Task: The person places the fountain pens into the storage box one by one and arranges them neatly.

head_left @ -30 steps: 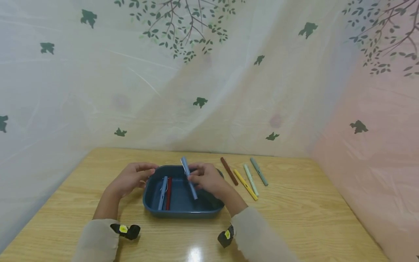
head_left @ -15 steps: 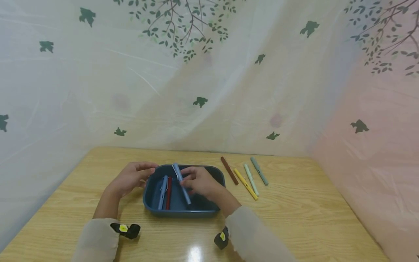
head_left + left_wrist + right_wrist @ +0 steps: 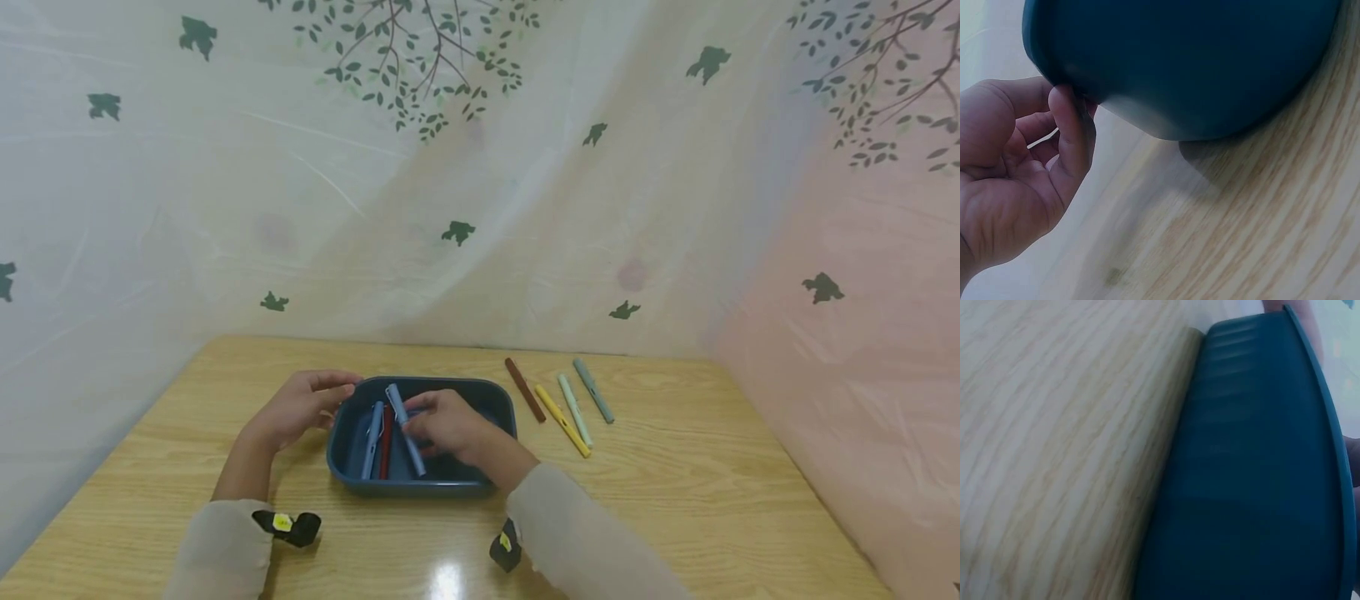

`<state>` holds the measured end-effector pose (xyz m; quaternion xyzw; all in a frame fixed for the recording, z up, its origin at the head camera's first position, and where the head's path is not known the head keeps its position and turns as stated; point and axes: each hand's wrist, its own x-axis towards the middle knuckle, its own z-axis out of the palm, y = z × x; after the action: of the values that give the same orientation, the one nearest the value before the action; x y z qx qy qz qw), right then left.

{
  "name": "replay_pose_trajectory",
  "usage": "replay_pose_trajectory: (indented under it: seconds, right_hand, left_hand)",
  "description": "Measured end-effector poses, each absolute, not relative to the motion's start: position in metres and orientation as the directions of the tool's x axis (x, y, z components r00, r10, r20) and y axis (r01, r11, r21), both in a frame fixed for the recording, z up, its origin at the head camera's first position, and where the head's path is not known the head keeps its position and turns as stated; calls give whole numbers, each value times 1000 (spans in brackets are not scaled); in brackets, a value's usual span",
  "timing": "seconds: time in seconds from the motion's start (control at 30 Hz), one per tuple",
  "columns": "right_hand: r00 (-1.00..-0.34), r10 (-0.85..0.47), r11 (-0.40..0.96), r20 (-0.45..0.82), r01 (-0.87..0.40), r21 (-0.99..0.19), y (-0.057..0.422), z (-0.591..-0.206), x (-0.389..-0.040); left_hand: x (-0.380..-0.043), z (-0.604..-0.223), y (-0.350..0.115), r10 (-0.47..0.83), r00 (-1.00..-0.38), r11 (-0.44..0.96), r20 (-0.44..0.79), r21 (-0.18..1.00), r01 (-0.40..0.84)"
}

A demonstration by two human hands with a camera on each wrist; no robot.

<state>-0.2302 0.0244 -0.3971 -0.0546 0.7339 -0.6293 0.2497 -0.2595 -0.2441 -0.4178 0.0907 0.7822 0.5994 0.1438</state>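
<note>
A dark blue tray (image 3: 420,490) with rounded corners sits on the table. My left hand (image 3: 300,407) holds its back left corner; in the left wrist view, that hand's (image 3: 1016,162) thumb and fingers meet at the edge of the tray (image 3: 1179,69). Inside the tray, my right hand (image 3: 453,429) pinches a blue pen (image 3: 396,402), which slants with its clip end toward the back. Left of it lie a dark red pen (image 3: 386,442) and another blue pen (image 3: 372,442), side by side. The tray's outer wall (image 3: 1247,462) hides most of the right hand in the right wrist view.
To the right of the tray, several pens lie on the wooden table (image 3: 675,483): a brown pen (image 3: 525,390), a yellow pen (image 3: 562,421), a pale green pen (image 3: 575,411) and a grey-green pen (image 3: 593,391). A printed curtain (image 3: 360,208) hangs behind the table.
My right hand has moved left and a little nearer with the blue pen, lowering it beside the dark red pen. The left hand has stayed at the tray's corner.
</note>
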Motion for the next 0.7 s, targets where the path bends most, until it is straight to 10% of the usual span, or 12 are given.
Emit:
replay_pose_trajectory:
  seconds: [0.7]
  right_hand:
    - [-868,-284,231,-406,349,-908,10,-411,-225]
  left_hand:
    - [-257,-417,-244,308,-944,259,-122,965,-40]
